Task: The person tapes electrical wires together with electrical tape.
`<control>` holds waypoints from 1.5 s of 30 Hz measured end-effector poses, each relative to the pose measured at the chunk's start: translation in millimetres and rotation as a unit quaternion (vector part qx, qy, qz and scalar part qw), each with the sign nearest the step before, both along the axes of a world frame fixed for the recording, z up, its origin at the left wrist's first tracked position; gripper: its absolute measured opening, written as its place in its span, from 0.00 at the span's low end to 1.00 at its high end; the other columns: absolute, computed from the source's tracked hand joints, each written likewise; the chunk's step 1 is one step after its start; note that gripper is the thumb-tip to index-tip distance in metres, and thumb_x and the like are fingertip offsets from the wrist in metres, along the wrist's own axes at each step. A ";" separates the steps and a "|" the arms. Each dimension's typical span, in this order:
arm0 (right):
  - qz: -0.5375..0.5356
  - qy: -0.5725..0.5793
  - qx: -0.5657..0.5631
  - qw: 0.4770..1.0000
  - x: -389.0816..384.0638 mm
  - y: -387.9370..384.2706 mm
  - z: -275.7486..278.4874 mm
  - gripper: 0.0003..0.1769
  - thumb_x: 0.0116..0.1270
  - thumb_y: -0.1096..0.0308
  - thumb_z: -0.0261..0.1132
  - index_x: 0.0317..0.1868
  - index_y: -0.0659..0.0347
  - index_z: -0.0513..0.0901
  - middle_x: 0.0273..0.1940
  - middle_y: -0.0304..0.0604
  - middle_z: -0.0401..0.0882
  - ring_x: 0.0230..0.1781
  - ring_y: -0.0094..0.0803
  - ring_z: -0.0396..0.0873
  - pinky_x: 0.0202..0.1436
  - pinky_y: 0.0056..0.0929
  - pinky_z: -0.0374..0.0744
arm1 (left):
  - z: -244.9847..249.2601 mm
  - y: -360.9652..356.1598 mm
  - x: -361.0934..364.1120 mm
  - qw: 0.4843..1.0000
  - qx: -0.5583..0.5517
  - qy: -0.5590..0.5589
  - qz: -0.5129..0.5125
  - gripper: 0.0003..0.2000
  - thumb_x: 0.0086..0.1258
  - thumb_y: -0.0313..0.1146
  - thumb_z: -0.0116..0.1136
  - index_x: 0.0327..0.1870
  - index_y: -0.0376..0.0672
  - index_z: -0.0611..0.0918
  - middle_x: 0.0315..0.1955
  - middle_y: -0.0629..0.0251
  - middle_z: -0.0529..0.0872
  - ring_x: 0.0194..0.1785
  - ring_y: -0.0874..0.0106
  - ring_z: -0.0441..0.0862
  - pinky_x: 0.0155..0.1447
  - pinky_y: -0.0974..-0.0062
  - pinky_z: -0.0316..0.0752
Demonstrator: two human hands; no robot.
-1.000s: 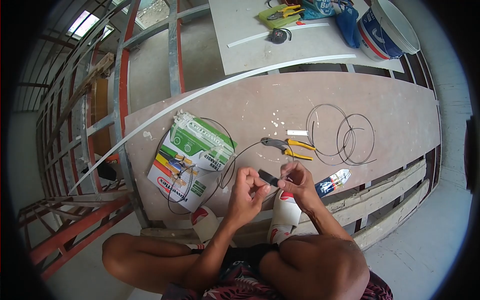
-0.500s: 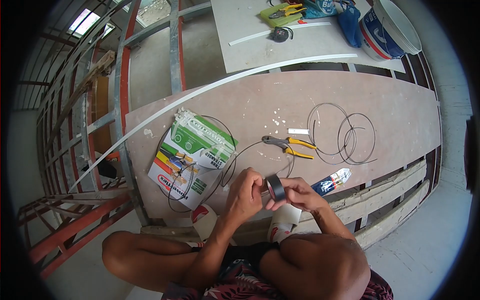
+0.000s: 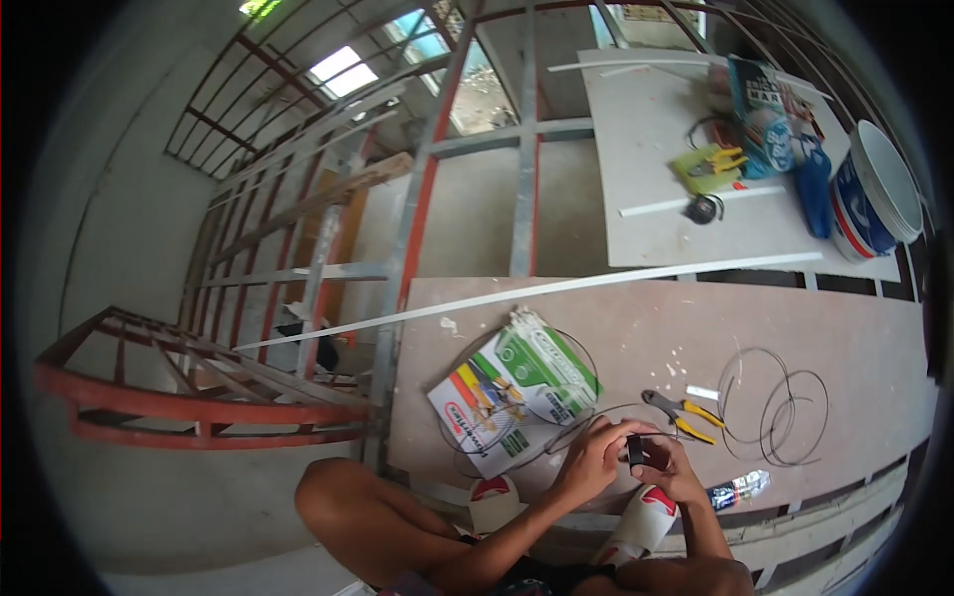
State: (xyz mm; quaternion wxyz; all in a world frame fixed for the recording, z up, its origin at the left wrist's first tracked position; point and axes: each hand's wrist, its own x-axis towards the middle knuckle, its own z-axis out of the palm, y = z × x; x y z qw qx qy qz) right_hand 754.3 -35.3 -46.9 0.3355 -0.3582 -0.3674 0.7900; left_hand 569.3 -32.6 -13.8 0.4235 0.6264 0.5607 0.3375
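Observation:
Between my two hands is a small roll of black tape (image 3: 635, 452). My left hand (image 3: 593, 459) has its fingers bent against the roll's left side, near a thin dark wire. My right hand (image 3: 675, 471) curls its fingers around the right side of the roll. Just beyond them, pliers with yellow handles (image 3: 699, 421) lie on the brown board (image 3: 636, 328). A green and white box (image 3: 529, 365) lies left of my hands with wire looped over it. Coiled wire (image 3: 770, 422) rests on the right, near a blue and silver packet (image 3: 739, 491).
A long white strip (image 3: 556, 288) crosses the board's far edge. On a white panel (image 3: 646, 149) beyond are a tape measure (image 3: 704, 209), yellow pliers on a green pad (image 3: 708, 167), a blue bag (image 3: 770, 144) and a bucket (image 3: 874, 194). Metal framing (image 3: 417, 219) stands left.
The view has swung left and up, so the board and my hands appear lower and farther right. Both hands still hold the tape roll, which now appears turned and closer between the fingers.

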 end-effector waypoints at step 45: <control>0.053 -0.363 0.334 0.868 38.3 58.2 47.8 0.15 0.45 0.69 0.65 0.36 0.64 0.76 0.18 0.46 0.70 0.16 0.39 0.71 0.24 0.34 0.68 | -26.5 15.2 14.2 0.965 0.216 0.147 -0.007 0.06 0.58 0.21 0.65 0.36 0.36 0.82 0.32 0.60 0.81 0.36 0.60 0.79 0.40 0.67 0.75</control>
